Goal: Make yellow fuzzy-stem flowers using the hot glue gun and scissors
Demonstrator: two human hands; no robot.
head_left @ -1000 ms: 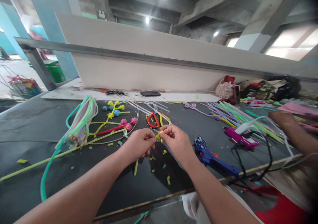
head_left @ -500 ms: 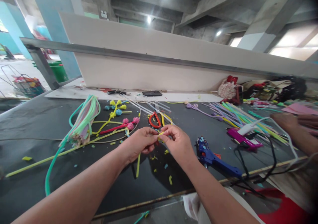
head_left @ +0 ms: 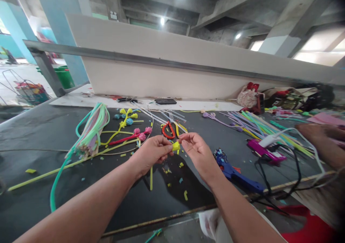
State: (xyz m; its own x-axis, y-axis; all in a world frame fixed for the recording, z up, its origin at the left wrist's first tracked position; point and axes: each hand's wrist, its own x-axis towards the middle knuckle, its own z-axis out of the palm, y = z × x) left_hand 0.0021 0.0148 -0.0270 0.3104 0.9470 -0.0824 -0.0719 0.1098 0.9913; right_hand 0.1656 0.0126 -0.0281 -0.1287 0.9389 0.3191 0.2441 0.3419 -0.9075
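Note:
Between the thumb and fingertips of my left hand [head_left: 156,150] is a small bright yellow bud-like piece [head_left: 176,146], held above the dark table. My right hand [head_left: 198,153] is just right of it, thumb and fingers apart, with nothing visible in its grasp. A yellow-green strip [head_left: 151,180] shows below my left hand; whether it joins the held piece I cannot tell. Beyond my hands lie red-and-yellow-handled scissors [head_left: 168,130]. Left of them are a yellow stem with buds [head_left: 123,123] and a pink stem with buds [head_left: 126,139].
A bundle of pastel strips [head_left: 94,131] lies left. To the right are a blue glue gun [head_left: 237,174], a magenta device [head_left: 265,151] with cables, and several coloured strips [head_left: 258,126]. Another person's hand [head_left: 312,135] is at the right edge. Yellow scraps [head_left: 185,195] dot the dark table [head_left: 129,207].
My right hand has moved right, off the yellow piece, and its fingers have parted. The piece now shows more fully in my left hand, which has stayed nearly in place.

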